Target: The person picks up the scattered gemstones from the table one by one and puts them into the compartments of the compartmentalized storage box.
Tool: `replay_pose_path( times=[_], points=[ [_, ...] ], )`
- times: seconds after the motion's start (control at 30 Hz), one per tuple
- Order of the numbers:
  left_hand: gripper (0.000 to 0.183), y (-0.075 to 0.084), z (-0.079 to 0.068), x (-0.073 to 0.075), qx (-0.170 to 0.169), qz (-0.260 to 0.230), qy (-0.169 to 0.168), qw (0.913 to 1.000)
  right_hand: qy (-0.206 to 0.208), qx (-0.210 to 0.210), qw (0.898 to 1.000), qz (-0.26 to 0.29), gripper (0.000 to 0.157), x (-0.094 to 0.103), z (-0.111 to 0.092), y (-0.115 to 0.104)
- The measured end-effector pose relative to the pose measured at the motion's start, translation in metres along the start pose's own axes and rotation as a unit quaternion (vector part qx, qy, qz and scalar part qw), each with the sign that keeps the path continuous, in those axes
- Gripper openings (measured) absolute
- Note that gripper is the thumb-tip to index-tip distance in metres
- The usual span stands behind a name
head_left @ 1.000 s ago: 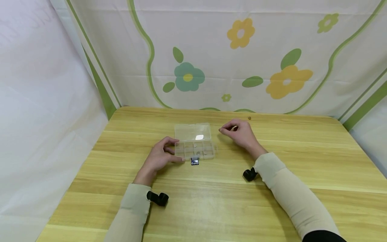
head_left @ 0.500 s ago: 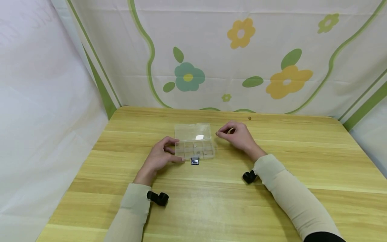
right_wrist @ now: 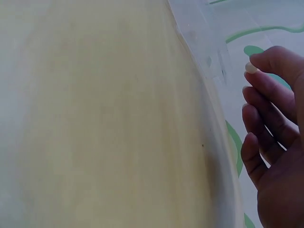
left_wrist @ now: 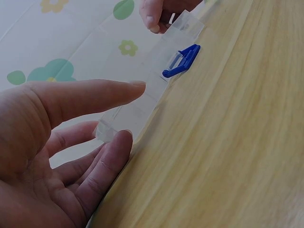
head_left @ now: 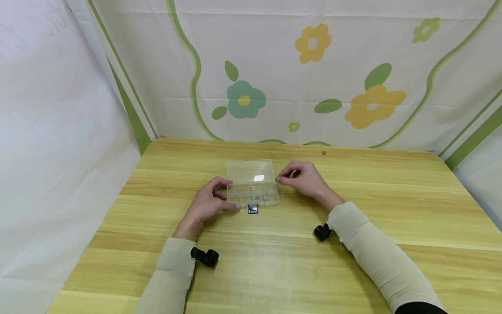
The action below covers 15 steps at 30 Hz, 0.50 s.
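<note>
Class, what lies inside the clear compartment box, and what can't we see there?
Inside the clear compartment box, dividers and a few small pieces show, too small to identify. The left hand covers bits of the box's left end; anything behind is hidden.

We are finding the compartment box (head_left: pixel 245 197) lying on the tabletop (head_left: pixel 255 274), toward its far edge and nearer its left edge than its right. The open lid (head_left: pixel 249 170) is extending behind the compartments, while the latch (head_left: pixel 252 209) is jutting from the front. Tiny pieces (head_left: pixel 266 199) are lying inside the box's right half. Our left hand (head_left: pixel 205 203) is gripping its left end; just beside its right end, our right hand (head_left: pixel 306 178) is pinching a small bead (right_wrist: pixel 251 68). Beyond the far edge, the backdrop cloth (head_left: pixel 274 56) is hanging.
</note>
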State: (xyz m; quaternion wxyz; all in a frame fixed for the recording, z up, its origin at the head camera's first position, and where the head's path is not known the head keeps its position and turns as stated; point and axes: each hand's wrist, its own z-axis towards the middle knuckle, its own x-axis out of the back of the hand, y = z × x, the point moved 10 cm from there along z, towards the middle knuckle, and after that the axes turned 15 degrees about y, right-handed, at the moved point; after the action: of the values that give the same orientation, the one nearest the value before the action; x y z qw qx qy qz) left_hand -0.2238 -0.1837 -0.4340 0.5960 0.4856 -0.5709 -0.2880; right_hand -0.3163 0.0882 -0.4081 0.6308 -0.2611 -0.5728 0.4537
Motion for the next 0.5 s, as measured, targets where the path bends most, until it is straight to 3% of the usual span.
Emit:
replay_pose_path(
  times=[0.5],
  points=[
    [0.073, -0.001, 0.0, 0.0, 0.003, -0.004, -0.002, 1.0, -0.092, 0.013, 0.995, 0.031, 0.005, -0.018, -0.009, -0.01]
  ],
)
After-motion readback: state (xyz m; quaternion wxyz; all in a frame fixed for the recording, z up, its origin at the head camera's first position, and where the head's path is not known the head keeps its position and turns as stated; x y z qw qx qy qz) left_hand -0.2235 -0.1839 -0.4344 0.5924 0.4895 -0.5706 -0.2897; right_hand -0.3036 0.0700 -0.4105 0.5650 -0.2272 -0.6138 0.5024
